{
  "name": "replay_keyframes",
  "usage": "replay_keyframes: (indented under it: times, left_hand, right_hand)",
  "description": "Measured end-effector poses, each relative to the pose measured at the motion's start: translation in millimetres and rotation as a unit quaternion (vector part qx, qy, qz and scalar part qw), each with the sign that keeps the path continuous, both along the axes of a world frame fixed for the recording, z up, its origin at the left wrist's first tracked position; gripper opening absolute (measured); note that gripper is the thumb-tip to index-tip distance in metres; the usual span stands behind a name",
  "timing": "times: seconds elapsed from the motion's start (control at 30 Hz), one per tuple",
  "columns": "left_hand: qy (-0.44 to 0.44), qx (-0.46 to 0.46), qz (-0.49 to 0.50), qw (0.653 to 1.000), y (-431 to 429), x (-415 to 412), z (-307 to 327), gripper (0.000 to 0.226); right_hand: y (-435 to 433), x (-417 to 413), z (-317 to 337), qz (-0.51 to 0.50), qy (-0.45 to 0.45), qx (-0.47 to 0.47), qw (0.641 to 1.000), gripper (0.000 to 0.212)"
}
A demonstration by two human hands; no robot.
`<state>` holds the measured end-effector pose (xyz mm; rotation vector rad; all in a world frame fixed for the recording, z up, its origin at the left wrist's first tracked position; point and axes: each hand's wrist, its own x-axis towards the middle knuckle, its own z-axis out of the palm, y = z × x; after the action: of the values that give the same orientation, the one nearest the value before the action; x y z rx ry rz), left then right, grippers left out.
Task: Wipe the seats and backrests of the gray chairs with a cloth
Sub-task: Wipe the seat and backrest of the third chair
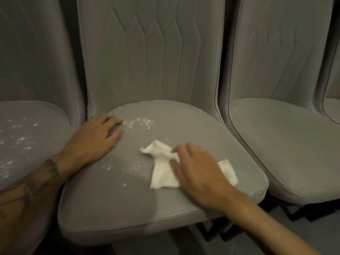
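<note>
Mid-wipe on the middle seat, centre of frame.

Right hand, lower right of centre: palm down on the white cloth, fingers spread and only slightly bent, pressing it to the upholstery. No closed grasp visible; the cloth is pinned under the hand, not bunched in a fist. One corner pokes out up-left of the fingers and another shows to the right of the wrist. The hand's edges are blurred.

Left hand, left of centre: flat on the seat's left rear corner, fingers extended, holding nothing. Reads as a brace.

White specks lie in a patch just right of the left fingertips, toward the back of the seat. A thinner scatter sits left of the cloth, near the left wrist. The ground around and right of the cloth looks clean.

Left-hand seat, at the frame's left edge: heavily speckled, apparently untouched. Right-hand seat: no specks visible. Middle backrest, quilted: no obvious dust, though the light is dim.

Judgement: seat step in hand, roughly half of this seat done. The next move calls for sweeping the cloth up and left through both speckled patches under even pressure. The left hand lies close to the rear patch and may need to shift clear. The backrest and the left-hand chair would follow.
</note>
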<state>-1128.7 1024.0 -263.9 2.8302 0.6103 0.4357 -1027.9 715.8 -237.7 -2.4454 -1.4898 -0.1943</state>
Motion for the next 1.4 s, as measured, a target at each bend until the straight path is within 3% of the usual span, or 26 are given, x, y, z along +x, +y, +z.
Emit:
replay_keyframes:
  times: [0.1,0.17,0.37,0.43,0.6,0.8,1.0,1.2,1.27,1.4]
  left_hand:
    - [-0.001,-0.003,-0.001,1.0,-2.7,-0.3,1.9,0.064]
    - [-0.004,-0.002,-0.001,1.0,-2.9,-0.7,2.5,0.064]
    - [-0.01,-0.004,-0.001,1.0,-1.3,-0.8,1.0,0.062]
    - [-0.013,-0.006,-0.004,1.0,-2.7,-0.8,2.0,0.058]
    - [-0.023,-0.004,-0.006,1.0,-8.3,-2.3,6.9,0.044]
    - [-0.031,-0.001,0.014,0.999,-13.8,-4.9,13.6,0.036]
    - [-0.019,0.039,0.048,0.998,-13.1,-24.1,20.9,0.042]
    - [-0.005,0.068,0.047,0.997,-8.4,-50.9,17.0,0.047]
    - [-0.009,0.07,0.047,0.996,-12.1,-52.4,14.9,0.048]
    - [-0.018,0.059,0.062,0.996,-19.0,-49.8,16.1,0.049]
  right_hand:
    - [4.6,50.9,8.6,-0.128,0.005,-0.05,0.99,0.03]
    - [23.1,57.5,9.4,-0.145,0.014,-0.051,0.988,0.03]
    - [42.2,19.6,-9.8,0.071,0.003,0.024,0.997,0.032]
    - [39.0,44.7,-7.0,0.061,0.016,0.01,0.998,0.032]
    - [67.7,95.3,1.0,-0.077,0.031,-0.036,0.996,0.032]
    - [61.3,53.0,-14.7,0.118,0.024,0.036,0.992,0.024]
    - [93.3,116.1,1.1,-0.068,0.041,-0.037,0.996,0.032]
    - [107.8,80.5,-19.0,0.125,0.038,0.009,0.991,0.029]
    - [111.8,101.6,-14.4,0.1,0.027,-0.005,0.995,0.028]
    - [136.4,141.1,-3.2,-0.073,0.048,-0.03,0.996,0.031]
